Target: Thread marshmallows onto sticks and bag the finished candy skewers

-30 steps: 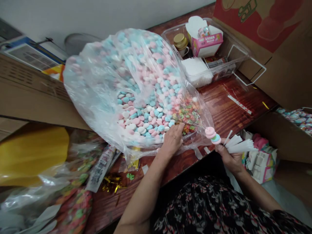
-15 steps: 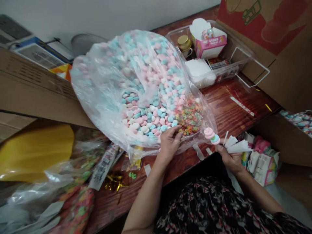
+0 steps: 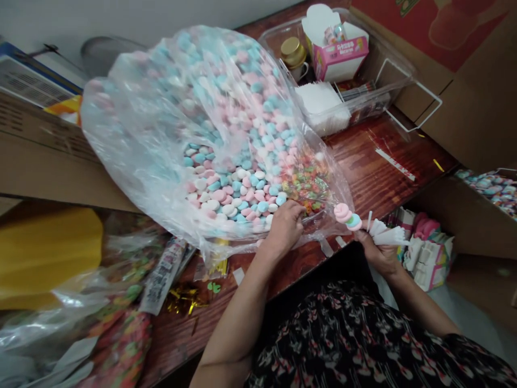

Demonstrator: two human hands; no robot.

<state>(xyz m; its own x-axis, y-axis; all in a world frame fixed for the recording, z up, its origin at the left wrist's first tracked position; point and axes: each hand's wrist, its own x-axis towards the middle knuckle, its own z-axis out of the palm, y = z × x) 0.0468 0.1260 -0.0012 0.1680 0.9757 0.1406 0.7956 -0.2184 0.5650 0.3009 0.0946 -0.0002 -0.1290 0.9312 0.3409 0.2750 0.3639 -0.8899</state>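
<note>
A large clear plastic bag [image 3: 153, 178] lies on the table, filled with pink, white and blue oval candies [image 3: 230, 194]. Small red, orange and green ring-shaped candies [image 3: 309, 180] lie in its right corner. My left hand [image 3: 287, 223] dips in at the bag's opening, its fingers curled down among the rings; what the fingertips pinch, if anything, is hidden. In my right hand [image 3: 377, 250], held by the table edge, is a bundle of white sticks [image 3: 388, 233]. At its thumb side sits a short stack of pink and blue candies [image 3: 347, 216], apparently on a stick.
A clear plastic basket [image 3: 398, 59] behind holds a pink box [image 3: 341, 54], a gold-lidded jar [image 3: 293, 52] and white paper squares [image 3: 321, 105]. Cardboard boxes flank the table. At left lie a yellow sheet [image 3: 48, 253], gold twist ties [image 3: 183, 299] and another bag of colourful candies [image 3: 121, 328].
My left hand's fingers have curled down into the ring candies, where they were more spread before. My right hand still holds the sticks and stacked candies. The whole view has shifted slightly.
</note>
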